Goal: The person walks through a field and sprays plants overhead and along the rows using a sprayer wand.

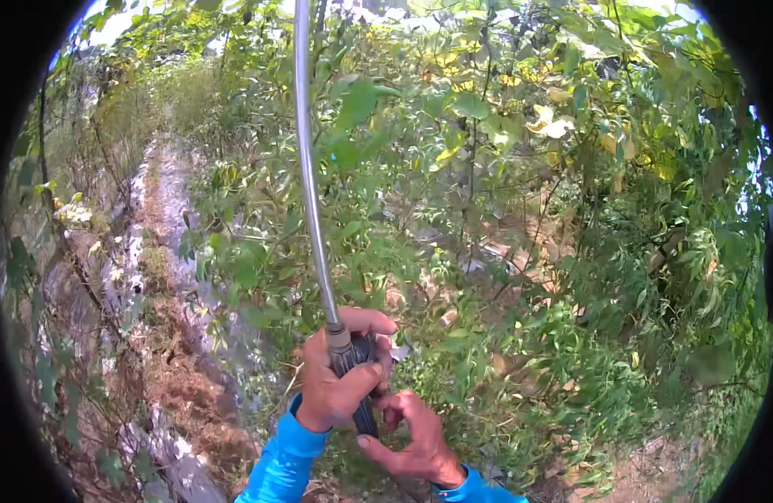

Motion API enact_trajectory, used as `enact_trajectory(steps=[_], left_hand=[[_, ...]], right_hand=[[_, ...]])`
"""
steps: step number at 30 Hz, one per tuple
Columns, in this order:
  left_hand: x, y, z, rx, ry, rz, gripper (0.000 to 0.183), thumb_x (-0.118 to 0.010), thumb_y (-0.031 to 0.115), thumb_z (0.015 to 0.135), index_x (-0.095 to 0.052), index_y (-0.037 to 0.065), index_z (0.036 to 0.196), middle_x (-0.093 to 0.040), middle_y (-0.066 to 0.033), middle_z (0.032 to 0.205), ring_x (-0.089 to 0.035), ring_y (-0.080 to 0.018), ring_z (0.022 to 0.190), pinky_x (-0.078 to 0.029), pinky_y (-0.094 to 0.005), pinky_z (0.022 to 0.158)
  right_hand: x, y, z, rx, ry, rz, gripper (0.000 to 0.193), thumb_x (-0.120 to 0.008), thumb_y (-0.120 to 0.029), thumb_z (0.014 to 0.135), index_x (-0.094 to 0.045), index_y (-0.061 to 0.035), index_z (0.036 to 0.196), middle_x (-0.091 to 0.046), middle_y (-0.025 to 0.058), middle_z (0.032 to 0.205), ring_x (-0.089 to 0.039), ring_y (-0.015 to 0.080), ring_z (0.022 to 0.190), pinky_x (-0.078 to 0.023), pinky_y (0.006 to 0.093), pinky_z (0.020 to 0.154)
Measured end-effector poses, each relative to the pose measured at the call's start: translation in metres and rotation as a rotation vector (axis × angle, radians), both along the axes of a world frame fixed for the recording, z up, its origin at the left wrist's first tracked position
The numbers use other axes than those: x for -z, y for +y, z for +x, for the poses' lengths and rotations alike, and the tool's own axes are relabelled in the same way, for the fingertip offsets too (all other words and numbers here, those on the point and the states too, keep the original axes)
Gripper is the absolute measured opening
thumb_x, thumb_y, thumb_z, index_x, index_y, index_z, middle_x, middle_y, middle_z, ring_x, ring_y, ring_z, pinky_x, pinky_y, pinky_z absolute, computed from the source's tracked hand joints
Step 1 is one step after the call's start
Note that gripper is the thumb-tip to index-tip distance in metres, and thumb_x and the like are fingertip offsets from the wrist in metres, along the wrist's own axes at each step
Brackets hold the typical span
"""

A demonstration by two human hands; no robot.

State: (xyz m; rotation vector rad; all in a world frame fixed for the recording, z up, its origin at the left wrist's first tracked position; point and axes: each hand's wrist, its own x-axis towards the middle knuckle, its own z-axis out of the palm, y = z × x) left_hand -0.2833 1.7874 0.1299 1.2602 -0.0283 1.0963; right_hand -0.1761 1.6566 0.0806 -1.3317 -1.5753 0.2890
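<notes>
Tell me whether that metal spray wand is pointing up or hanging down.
Pointing up. The left hand grips the dark handle, and the metal wand rises from it into the foliage, leaving the picture's top edge.

A metal wand (307, 168) is rising from the left hand (340, 373), the right hand (412, 440) sitting just below-right; bushes (504, 235) are standing right, a dirt path (164, 277) running left

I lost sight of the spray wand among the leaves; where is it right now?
In the head view the wand rises left of centre, from the top edge down to its dark grip in the left hand, with the right hand just below and the bushes to its right.
</notes>
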Motion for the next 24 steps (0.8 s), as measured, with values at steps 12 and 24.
enact_trajectory(steps=[12, 24], left_hand=[[-0.1, 0.213, 0.062, 0.269, 0.006, 0.244, 0.04, -0.053, -0.004, 0.076, -0.059, 0.0, 0.116, -0.057, -0.0089, 0.088, -0.057, -0.0103, 0.064, -0.049, -0.0264, 0.055], [-0.12, 0.272, 0.096, 0.756, -0.103, 0.345, 0.037, -0.056, -0.002, 0.077, -0.059, 0.001, 0.113, -0.053, -0.0053, 0.089, -0.053, -0.0109, 0.068, -0.047, -0.0259, 0.059]], right_hand=[[-0.053, 0.197, 0.016, 0.38, -0.085, 0.177, 0.057, -0.089, -0.018, 0.071, -0.054, -0.0008, 0.114, -0.05, 0.0078, 0.083, -0.05, 0.0173, 0.067, -0.041, 0.0316, 0.057], [-0.078, 0.266, -0.057, 1.088, 0.016, 0.157, 0.059, -0.087, -0.017, 0.075, -0.05, -0.0014, 0.118, -0.056, 0.0073, 0.091, -0.054, 0.0139, 0.077, -0.047, 0.0311, 0.066]])
